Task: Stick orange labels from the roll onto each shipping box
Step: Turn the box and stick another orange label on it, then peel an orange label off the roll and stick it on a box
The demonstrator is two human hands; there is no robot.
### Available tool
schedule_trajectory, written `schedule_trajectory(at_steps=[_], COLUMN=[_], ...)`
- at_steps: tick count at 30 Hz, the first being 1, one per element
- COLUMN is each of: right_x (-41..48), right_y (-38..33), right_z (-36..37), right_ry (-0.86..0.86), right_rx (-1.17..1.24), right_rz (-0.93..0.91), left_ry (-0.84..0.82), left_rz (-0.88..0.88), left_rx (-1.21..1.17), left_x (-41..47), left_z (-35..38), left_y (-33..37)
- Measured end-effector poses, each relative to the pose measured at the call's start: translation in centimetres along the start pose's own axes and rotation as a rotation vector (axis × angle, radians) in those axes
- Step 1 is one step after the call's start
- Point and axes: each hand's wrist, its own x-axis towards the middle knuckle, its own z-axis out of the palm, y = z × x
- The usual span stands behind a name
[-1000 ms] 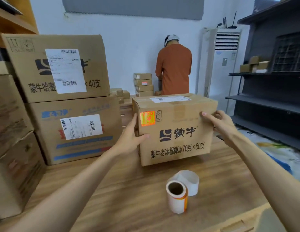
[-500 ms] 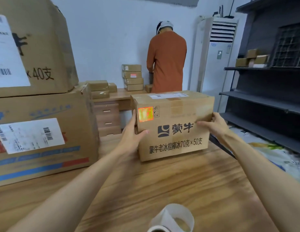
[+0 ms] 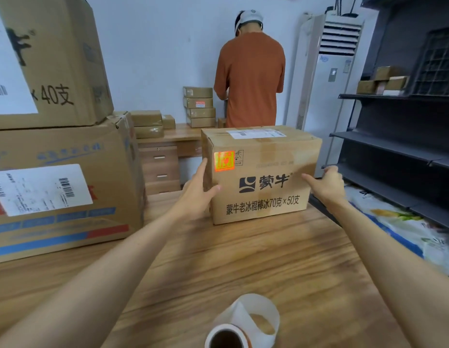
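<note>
Two hands on a labelled carton

One brown shipping box sits toward the far side of the wooden surface, its printed front facing the camera. An orange label is stuck at the upper left corner of that front, beside a small printed handling mark, and a white shipping slip lies on the taped top. Dark Chinese lettering and a logo fill the middle of the front.

The left hand presses flat against the box's left side, thumb hooked across the front edge. The right hand grips the right front corner, thumb on the front; its fingers wrap round the side and are hidden.

At the bottom edge the label roll is cut off by the frame, a loop of white backing paper curling up behind it. Two bigger cartons stacked at the left are also cropped, their slips too blurred to read.
</note>
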Motion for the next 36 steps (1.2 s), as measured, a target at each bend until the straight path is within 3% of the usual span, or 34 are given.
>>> schedule_trajectory(at_steps=[4,11,17,25,36], right_x=[-4.1,-14.2,-22.7,-27.2,-21.9], right_y=[-3.1,-13.2,-23.6,-33.7,-41.7], right_z=[-1.0,1.6,4.9,8.0,8.6], right_ry=[0.097,-0.211,-0.212,-0.224,-0.211], right_rx=[-0.146,0.079,-0.013,0.025,0.186], right_rz=[-0.245,-0.508,-0.74,-0.796,-0.664], left_ry=[0.076,0.274,0.478,0.618,0.806], left_rz=[0.008,0.048,0.021,-0.073,0.056], left_rx=[0.234,0.427,0.487,0.377,0.451], left_x=[-3.1,-11.0,-17.0,-18.5,-11.5], left_z=[-5.0,-15.5,-25.8,-35.4,-44.3], left_y=[0.1,1.6,1.4,1.9,8.9])
